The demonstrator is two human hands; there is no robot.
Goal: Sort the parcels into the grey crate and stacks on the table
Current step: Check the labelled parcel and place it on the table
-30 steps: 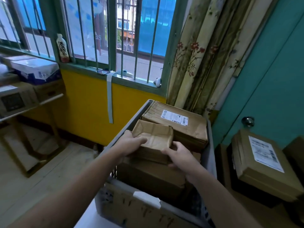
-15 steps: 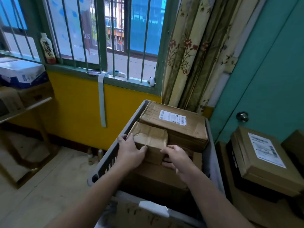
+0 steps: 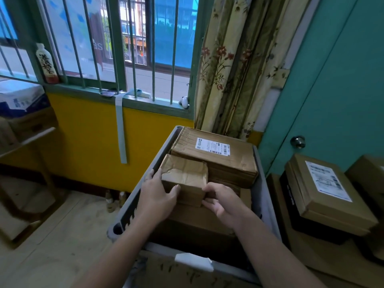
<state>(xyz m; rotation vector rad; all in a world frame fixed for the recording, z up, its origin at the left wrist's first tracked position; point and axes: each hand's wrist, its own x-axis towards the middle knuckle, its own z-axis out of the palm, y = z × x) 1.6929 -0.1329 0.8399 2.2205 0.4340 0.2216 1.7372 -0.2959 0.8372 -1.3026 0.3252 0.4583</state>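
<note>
A small crumpled brown parcel (image 3: 185,175) sits inside the grey crate (image 3: 133,206), on top of larger cardboard boxes. My left hand (image 3: 159,196) grips its left side with the thumb on its front face. My right hand (image 3: 223,201) holds its right front corner with curled fingers. Behind it, touching, lies a bigger brown parcel with a white shipping label (image 3: 216,154). A flat box (image 3: 205,223) lies underneath both.
To the right stands a stack of boxes; the top one carries a white label (image 3: 328,190). A teal door with a knob (image 3: 297,141) is behind it. A barred window, curtain and yellow wall lie ahead. A shelf with boxes (image 3: 20,104) stands at the left.
Both hands lowered the small parcel from a tilted, raised position to lie flat in the crate against the labelled parcel. The view shifted slightly right.
</note>
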